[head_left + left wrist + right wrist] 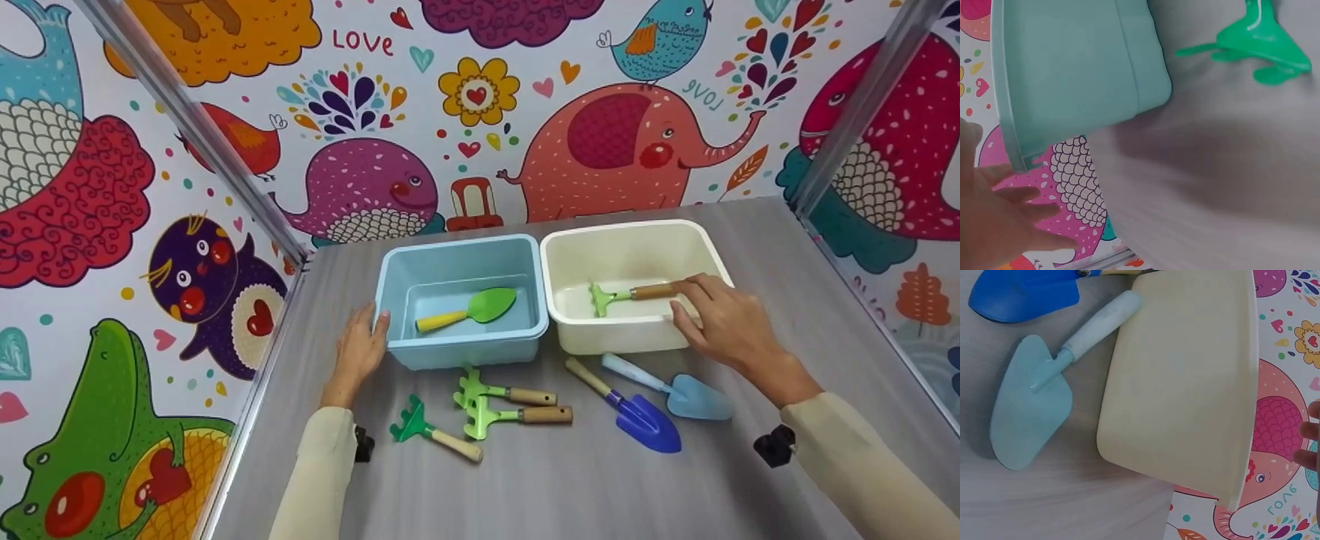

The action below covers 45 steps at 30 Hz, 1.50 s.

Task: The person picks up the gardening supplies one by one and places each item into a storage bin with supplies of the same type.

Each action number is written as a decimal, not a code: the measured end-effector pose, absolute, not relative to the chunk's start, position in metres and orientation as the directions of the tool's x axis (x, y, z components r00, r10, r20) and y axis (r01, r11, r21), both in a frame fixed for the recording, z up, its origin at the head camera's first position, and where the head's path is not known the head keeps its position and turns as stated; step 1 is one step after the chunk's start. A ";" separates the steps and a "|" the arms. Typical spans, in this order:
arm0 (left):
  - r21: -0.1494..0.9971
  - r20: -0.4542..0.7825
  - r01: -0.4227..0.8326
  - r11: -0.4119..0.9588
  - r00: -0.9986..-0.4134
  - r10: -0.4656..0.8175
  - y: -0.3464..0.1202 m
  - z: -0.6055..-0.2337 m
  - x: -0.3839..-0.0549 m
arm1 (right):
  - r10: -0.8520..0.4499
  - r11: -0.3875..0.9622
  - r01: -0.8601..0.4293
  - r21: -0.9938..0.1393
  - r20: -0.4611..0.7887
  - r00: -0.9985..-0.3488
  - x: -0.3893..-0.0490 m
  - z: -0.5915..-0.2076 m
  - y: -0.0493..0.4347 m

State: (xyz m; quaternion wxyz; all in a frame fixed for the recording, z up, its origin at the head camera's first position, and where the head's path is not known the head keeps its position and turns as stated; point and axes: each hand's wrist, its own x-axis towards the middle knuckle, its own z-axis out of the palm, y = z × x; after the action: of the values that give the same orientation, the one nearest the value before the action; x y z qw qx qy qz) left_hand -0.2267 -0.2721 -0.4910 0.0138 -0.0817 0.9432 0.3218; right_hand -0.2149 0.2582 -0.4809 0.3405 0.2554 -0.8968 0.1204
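In the head view, the left hand (358,351) is at the left side of a light blue bin (461,352), its fingertips at the rim. A green-bladed trowel (491,304) with a yellow handle lies inside. The left wrist view shows spread fingers beside the bin wall (1072,67). Over the right rim of a cream bin (619,336) reaches the right hand (731,319), thumb and fingers apart. Inside that bin is a light green hand rake (604,298), the end of its wooden handle (654,291) right at the fingertips.
In front of the bins lie two light green hand rakes (484,384) and a darker green rake (412,420). A dark blue trowel (649,424) and a pale blue trowel (697,397) lie in front of the cream bin. Cartoon-printed walls (480,150) border the grey table (540,487).
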 end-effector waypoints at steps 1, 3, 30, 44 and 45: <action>0.618 -0.080 -0.167 0.768 -0.985 -0.150 -0.272 -0.492 -0.227 | -0.386 0.830 -0.557 -0.028 0.692 -0.610 -0.215 -0.483 0.257; 0.654 -0.081 -0.177 0.736 -0.983 -0.165 -0.272 -0.494 -0.227 | -0.396 0.812 -0.584 -0.011 0.724 -0.564 -0.214 -0.487 0.256; 0.896 -0.411 -0.437 0.075 -0.883 -0.226 -0.288 -0.492 -0.239 | -0.497 0.687 -0.727 0.023 0.744 -0.446 -0.204 -0.550 0.241; 0.900 -0.405 -0.431 0.062 -0.881 -0.244 -0.285 -0.490 -0.240 | -0.460 0.787 -0.610 -0.092 0.572 -0.679 -0.194 -0.570 0.241; 0.900 -0.404 -0.431 0.066 -0.880 -0.250 -0.285 -0.490 -0.240 | -0.458 0.792 -0.604 -0.092 0.564 -0.687 -0.194 -0.571 0.240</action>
State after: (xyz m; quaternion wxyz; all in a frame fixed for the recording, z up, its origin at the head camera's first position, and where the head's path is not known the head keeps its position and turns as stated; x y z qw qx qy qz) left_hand -0.2403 -0.2854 -0.4898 0.0706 -0.2346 0.7266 0.6419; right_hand -0.1941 0.2401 -0.5713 0.2668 0.2924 -0.9081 0.1367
